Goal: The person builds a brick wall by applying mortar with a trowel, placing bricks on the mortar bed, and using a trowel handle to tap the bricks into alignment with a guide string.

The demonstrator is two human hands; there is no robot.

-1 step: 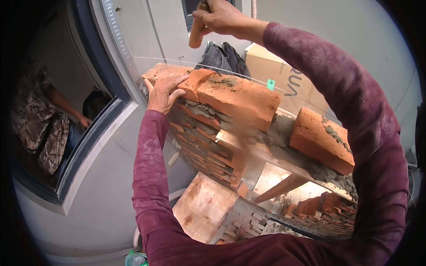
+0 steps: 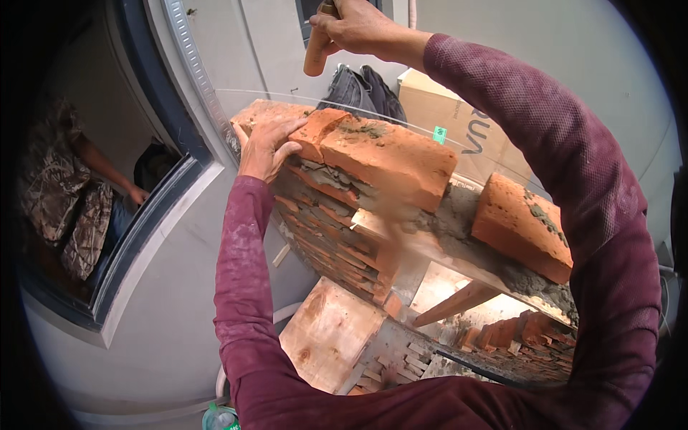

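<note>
My left hand [image 2: 266, 147] is on an orange brick [image 2: 269, 111] at the far left end of the wall's top course, thumb and fingers curled against its near side and end. My raised right hand [image 2: 355, 32] grips a wooden tool handle [image 2: 314, 56] above and beyond the wall; the tool's working end is out of sight. Beside the left hand's brick lies a longer brick [image 2: 387, 161] with a crack or joint near its left end and a mortar smear on top. Farther right, another brick [image 2: 523, 226] sits across a gap filled with grey mortar [image 2: 456, 213].
A thin string [image 2: 344, 107] runs behind the top bricks, with a green tag [image 2: 439, 134] by it. Beyond are dark clothes [image 2: 362, 93] and a cardboard box [image 2: 426, 107]. A slanted timber prop [image 2: 459, 301] stands under a board. Another person [image 2: 72, 193] shows through the window opening at left.
</note>
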